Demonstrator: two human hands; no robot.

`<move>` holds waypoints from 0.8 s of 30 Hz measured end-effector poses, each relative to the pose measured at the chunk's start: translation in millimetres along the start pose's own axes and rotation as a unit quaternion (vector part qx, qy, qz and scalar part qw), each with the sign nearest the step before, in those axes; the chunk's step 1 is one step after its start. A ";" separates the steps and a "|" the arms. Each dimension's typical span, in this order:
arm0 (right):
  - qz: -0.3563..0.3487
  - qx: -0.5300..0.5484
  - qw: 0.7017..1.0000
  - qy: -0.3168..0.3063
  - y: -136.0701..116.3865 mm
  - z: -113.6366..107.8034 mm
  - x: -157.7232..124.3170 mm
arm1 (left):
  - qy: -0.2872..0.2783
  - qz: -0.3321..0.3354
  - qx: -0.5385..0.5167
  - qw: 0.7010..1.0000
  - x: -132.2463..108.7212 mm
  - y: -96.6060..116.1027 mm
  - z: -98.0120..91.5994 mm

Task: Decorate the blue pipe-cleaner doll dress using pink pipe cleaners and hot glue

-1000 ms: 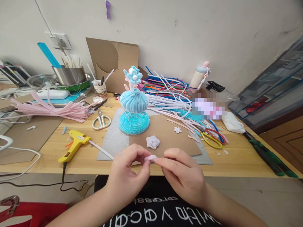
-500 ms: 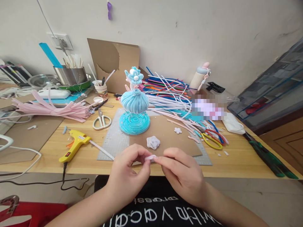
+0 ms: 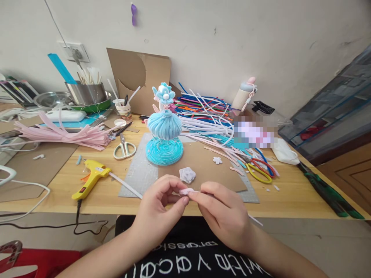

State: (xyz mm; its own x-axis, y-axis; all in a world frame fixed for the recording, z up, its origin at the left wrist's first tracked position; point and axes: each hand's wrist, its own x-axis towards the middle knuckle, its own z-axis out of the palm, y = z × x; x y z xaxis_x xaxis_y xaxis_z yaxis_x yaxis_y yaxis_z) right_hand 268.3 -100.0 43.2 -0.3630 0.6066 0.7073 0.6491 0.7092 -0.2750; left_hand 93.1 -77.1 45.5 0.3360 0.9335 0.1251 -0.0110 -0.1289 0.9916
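My left hand (image 3: 158,208) and my right hand (image 3: 222,210) meet at the table's near edge, both pinching a small pale pink pipe-cleaner coil (image 3: 185,191). A thin white tail of that pipe cleaner (image 3: 255,220) trails out to the right past my right hand. Just beyond the fingers lies a small white-lilac fuzzy flower (image 3: 187,174) on a brown cardboard sheet (image 3: 203,164). Behind it stands a blue pipe-cleaner figure (image 3: 164,129) with a round coiled base.
A yellow glue gun (image 3: 91,178) lies to the left, its stick pointing at my left hand. Scissors (image 3: 124,148) sit near the figure; red and yellow scissors (image 3: 261,168) lie right. A pile of coloured pipe cleaners (image 3: 208,116) and pink strips (image 3: 63,133) fill the back.
My hands have twisted slightly on the pink coil. The white tail now shows past my right hand; it was hidden before.
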 end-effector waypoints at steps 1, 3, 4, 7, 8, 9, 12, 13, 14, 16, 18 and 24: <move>0.002 -0.002 1.000 -0.001 -0.3 0.0 0.1 | 0.001 0.004 0.007 1.000 0.2 0.2 -0.1; 0.002 -0.004 1.000 0.000 -1.0 0.0 0.5 | 0.006 0.012 0.022 1.000 1.0 0.4 -0.1; 0.002 -0.005 1.000 0.002 -1.3 0.0 0.8 | 0.010 0.015 0.030 0.999 1.5 0.3 0.0; 0.005 -0.003 1.000 0.000 -1.9 0.1 2.1 | 0.016 0.019 0.049 0.999 2.8 -0.5 0.4; 0.008 0.000 1.000 0.001 -1.9 0.3 2.4 | 0.016 0.020 0.052 0.998 3.0 -0.9 0.5; 0.012 0.003 1.000 0.001 -1.8 0.7 2.6 | 0.015 0.020 0.054 0.998 3.1 -1.3 0.5; 0.036 0.017 0.999 0.000 -0.7 2.8 1.9 | 0.015 0.022 0.063 0.998 2.7 -2.4 0.2; 0.044 0.022 0.999 -0.004 -0.2 3.7 1.2 | 0.017 0.022 0.067 0.997 2.5 -2.6 0.0; 0.050 0.026 0.998 -0.007 0.3 4.4 0.6 | 0.018 0.023 0.072 0.997 2.3 -2.7 -0.2; 0.056 0.032 0.998 -0.011 1.1 5.4 -0.7 | 0.017 0.026 0.080 0.996 2.0 -2.3 -0.4; 0.056 0.035 0.998 -0.013 1.7 5.7 -1.2 | 0.015 0.034 0.085 0.996 2.1 -1.5 -0.2; 0.058 0.031 0.998 -0.018 1.7 4.8 -0.5 | 0.014 0.055 0.090 0.994 2.8 0.0 0.2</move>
State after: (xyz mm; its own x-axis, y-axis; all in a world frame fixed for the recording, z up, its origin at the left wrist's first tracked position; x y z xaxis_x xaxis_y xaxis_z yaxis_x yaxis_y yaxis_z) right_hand 266.4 -97.3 39.3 -0.3124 0.6971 0.6453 0.6461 0.6539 -0.3936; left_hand 94.3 -74.5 45.8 0.3157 0.9193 0.2351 0.1234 -0.2854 0.9504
